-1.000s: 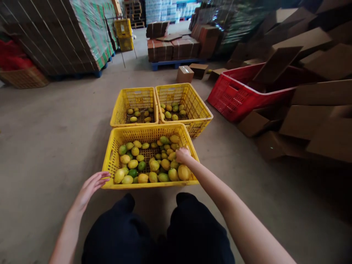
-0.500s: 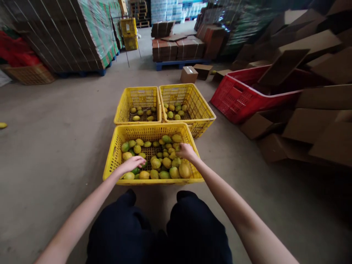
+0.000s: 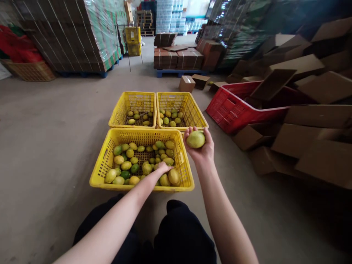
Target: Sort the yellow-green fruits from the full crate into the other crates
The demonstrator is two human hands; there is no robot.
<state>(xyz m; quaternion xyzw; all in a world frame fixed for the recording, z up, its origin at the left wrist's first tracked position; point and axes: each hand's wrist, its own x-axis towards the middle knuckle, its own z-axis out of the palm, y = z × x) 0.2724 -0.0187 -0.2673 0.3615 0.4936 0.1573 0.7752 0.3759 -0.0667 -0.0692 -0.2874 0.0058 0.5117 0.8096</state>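
Note:
Above the right rim of the near yellow crate (image 3: 95, 179), my right hand (image 3: 202, 152) is raised palm up, its fingers curled round a large yellow-green lemon (image 3: 195, 139). My left hand (image 3: 163, 168) reaches down into that crate on its right side, among the fruit. Its fingers are curled and partly hidden, so what they grip cannot be made out. Loose lemons, some yellow and some green, cover much of the crate floor. A big yellow lemon (image 3: 174, 176) lies just right of my left hand, and a dark green one (image 3: 125, 174) lies farther left.
Behind stand two more yellow crates, left (image 3: 115, 119) and right (image 3: 202, 119), each with several lemons. A red crate (image 3: 229, 108) and heaped cardboard boxes (image 3: 308, 124) fill the right side. Farther back are a small carton (image 3: 187, 84) and bundled cardboard on a blue pallet (image 3: 170, 73).
My right hand has risen out of the near crate with a lemon and turned palm up. My left hand has crossed from the crate's left part to its right. The view has shifted slightly.

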